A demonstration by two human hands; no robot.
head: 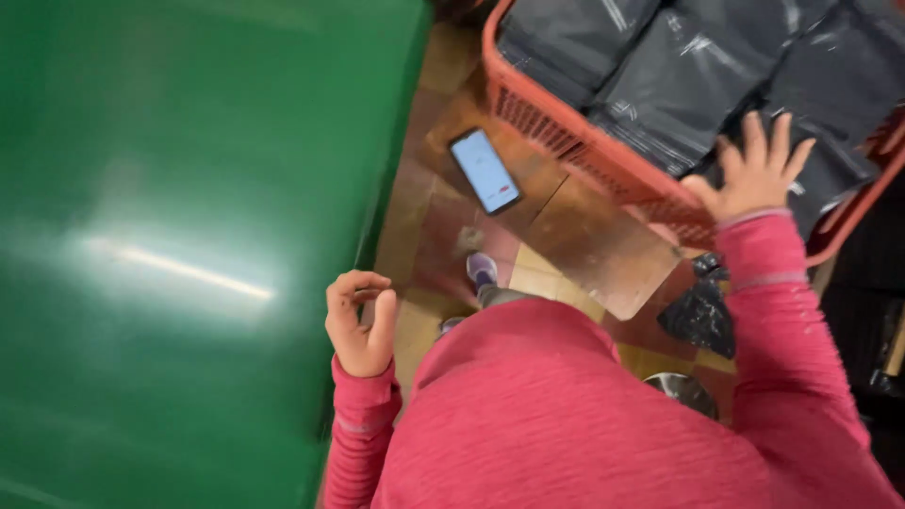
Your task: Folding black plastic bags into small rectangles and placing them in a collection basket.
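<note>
Right hand (754, 174) spread open over dark plastic bags (679, 75) packed in red basket (603, 155), near its front rim. Left hand (361, 320) loosely curled, empty, beside green table (189, 254) edge. Bags look soft, light, slippery; pinch 1 at its edge.

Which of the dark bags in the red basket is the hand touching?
The right hand rests on the dark bag at the basket's right end, near the rim. The other bags lie farther left, untouched.

1. We see dim, warm indoor light.
2. A long white glare streak lies across the green surface (189, 254), which is smeared by motion blur.
3. The black bags (679, 75) show small glints.
4. Edges look soft throughout.
</note>
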